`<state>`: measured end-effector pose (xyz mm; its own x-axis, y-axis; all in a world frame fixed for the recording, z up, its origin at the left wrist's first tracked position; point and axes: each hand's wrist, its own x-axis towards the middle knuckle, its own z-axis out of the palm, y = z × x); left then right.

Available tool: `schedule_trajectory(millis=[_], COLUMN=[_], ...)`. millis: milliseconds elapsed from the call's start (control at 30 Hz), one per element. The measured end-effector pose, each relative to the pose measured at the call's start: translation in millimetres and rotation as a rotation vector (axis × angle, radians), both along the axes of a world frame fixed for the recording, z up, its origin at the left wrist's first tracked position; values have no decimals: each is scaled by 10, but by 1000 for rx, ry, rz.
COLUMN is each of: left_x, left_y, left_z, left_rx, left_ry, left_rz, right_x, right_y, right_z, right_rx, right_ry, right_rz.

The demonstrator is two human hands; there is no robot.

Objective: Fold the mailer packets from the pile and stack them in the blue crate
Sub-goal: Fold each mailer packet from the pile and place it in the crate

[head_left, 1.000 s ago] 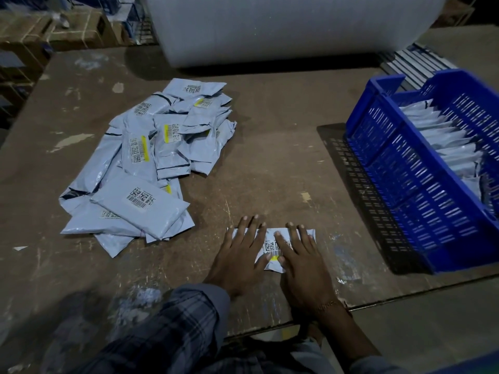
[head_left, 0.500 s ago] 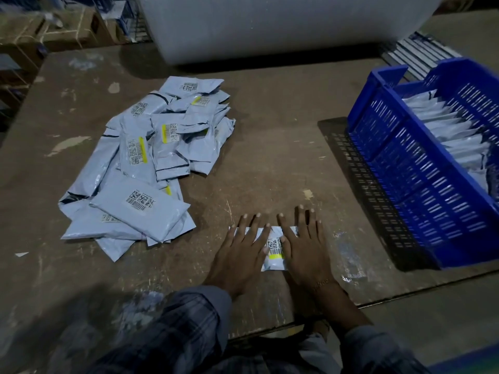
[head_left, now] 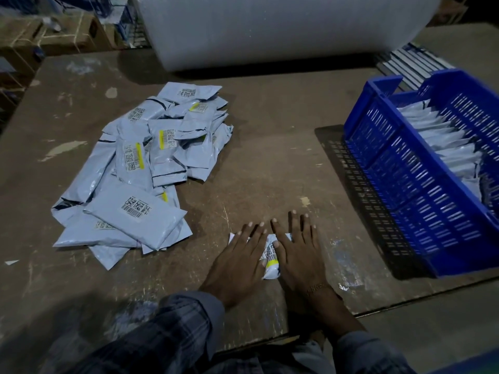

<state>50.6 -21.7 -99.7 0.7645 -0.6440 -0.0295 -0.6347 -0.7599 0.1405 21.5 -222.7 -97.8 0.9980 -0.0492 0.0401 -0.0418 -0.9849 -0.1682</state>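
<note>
Since a second ago both hands have slid inward and forward over the folded mailer packet [head_left: 270, 257], covering more of it, so only a narrow strip with its barcode label and yellow stripe shows between them. The left hand [head_left: 239, 259] lies flat with fingers straight and spread, pressing the packet's left part; the right hand [head_left: 298, 256] lies flat likewise on its right part, fingers reaching past the far edge onto the table [head_left: 270, 163]. Neither hand grips anything. The packet sits near the table's front edge, at 6 o'clock.

At 10 o'clock from it lies the pile of mailer packets [head_left: 151, 168], loose grey bags overlapping, several with barcode labels up. At 2 o'clock stands the blue crate [head_left: 399, 168], slotted walls, holding a row of folded packets [head_left: 445, 141] on edge.

The table is worn brown board, scratched and blotched with pale patches. A large white roll [head_left: 283, 28] rests along its far side, at 12 o'clock. Cardboard boxes [head_left: 62, 33] stand beyond the far left corner. The room is dim.
</note>
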Motion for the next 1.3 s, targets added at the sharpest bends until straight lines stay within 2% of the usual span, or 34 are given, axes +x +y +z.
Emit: schedule_trajectory(millis=[233,433,567,800,1000,1100,1233,1300], left_x=[132,6,79,190,97,99,74,94], left_y=[-35,44,131,142,213,259,230,161], left_z=[40,50,73,92,56,38,59,97], left_rx=[-29,39,36,60,25,-67,-385,-514], left_ry=[69,-29,-46,-8,-23,11,155,160], left_rz=[181,-15,-74,33,-37,8,232,354], right_x=[-179,-77,-24,-220,-49,-55,-50,-14], right_y=[60,40,44,123,47,3,-88,-139], right_z=[-31,3,26,14,33,76,301,407], right_rx=[12,22,17,44,32,14,139,154], right_ry=[22,22,44,7,55,85,35,46], right_rz=[-39,-23,-33,-53,8,54,67,34])
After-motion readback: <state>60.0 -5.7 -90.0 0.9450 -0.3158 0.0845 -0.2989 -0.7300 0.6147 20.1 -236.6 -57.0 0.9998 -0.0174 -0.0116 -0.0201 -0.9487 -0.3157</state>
